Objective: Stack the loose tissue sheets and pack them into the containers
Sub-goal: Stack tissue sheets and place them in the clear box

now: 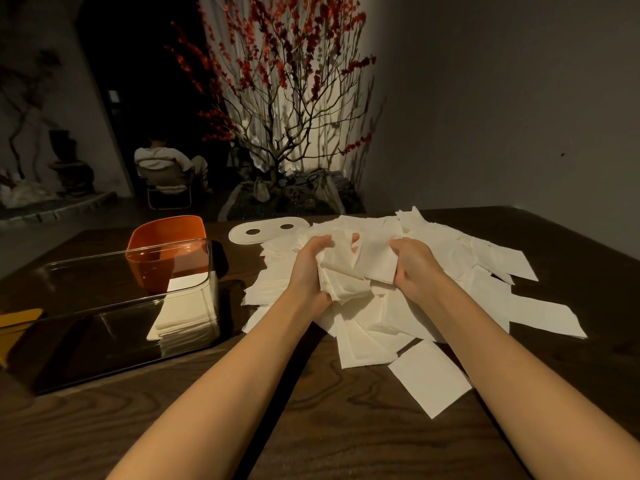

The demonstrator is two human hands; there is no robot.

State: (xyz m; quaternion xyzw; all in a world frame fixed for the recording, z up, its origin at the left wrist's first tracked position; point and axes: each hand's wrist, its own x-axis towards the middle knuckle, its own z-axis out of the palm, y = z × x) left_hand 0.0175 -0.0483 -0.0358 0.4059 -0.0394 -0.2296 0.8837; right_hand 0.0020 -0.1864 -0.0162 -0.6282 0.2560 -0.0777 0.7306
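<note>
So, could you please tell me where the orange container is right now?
In the head view the orange container stands on the far left part of the table, directly behind the clear container and left of the white lid.

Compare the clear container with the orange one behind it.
The clear container is a long, see-through rectangular box; the orange container is opaque, smaller and has rounded corners. The clear container stands nearer the person; the orange container sits behind it, partly seen through its wall. The clear container holds a neat stack of tissue sheets at its right end; whether the orange container holds any cannot be told. Both stand open-topped on the dark wooden table.
</note>
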